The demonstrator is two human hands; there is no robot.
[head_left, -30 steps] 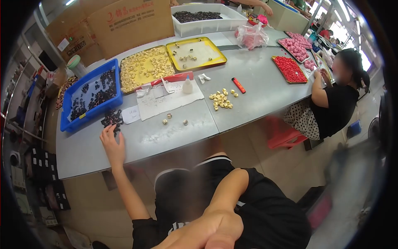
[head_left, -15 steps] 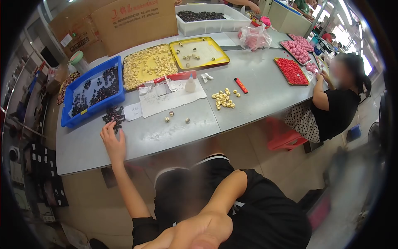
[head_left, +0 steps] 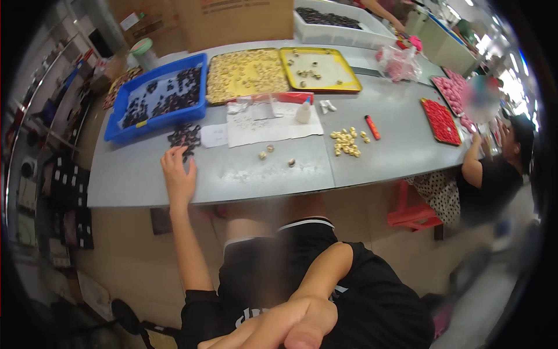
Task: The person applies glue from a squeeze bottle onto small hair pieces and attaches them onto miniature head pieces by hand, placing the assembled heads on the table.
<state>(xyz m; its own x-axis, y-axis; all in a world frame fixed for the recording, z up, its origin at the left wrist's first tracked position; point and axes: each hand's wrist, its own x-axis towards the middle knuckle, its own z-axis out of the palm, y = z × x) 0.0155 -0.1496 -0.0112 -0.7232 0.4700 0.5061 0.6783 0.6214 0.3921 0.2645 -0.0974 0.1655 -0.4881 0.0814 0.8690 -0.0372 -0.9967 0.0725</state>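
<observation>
My left hand rests at the table's near left part, thumb and fingers apart, with its fingertips at the edge of a small pile of dark pieces. Nothing shows in its grasp. My right hand is raised close to the camera at the bottom of the view; its fingers run out of frame, so their state is unclear. Behind the dark pile stands a blue tray of similar dark pieces. To the right lie a white sheet with a small squeeze bottle, several small round gold-and-white pieces and a gold pile.
Two yellow trays of pieces stand behind the sheet, near a white bin and cardboard box. A red marker-like object and a tray of red pieces lie rightward. A seated person works at right.
The camera view has shifted, so the table contents sit further right and mostly higher in frame. My left hand stays beside the dark pile, and my right hand stays raised near the camera.
</observation>
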